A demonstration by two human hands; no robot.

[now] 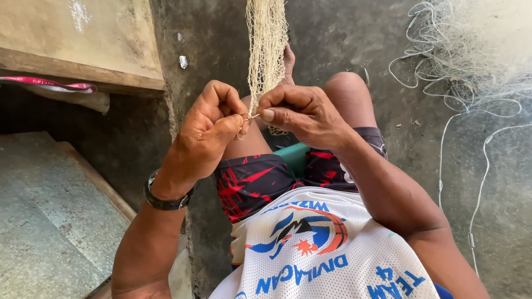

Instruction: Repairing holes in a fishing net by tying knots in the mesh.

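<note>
A bunched strip of pale fishing net (266,34) hangs down from the top of the view to my hands. My left hand (209,128), with a dark watch on its wrist, pinches the net's lower end between thumb and fingers. My right hand (301,113) is closed on the same spot from the right, holding the mesh and a thin thread or small needle that spans the gap between the two hands. Both hands meet above my knees (348,89). The net's tip is hidden behind my fingers.
I sit in red-and-black shorts and a white mesh jersey on a dark concrete floor (366,30). A loose heap of white net and cord (478,65) lies at the upper right. A step and ledge (65,29) with a pink ribbon (28,81) are at the left.
</note>
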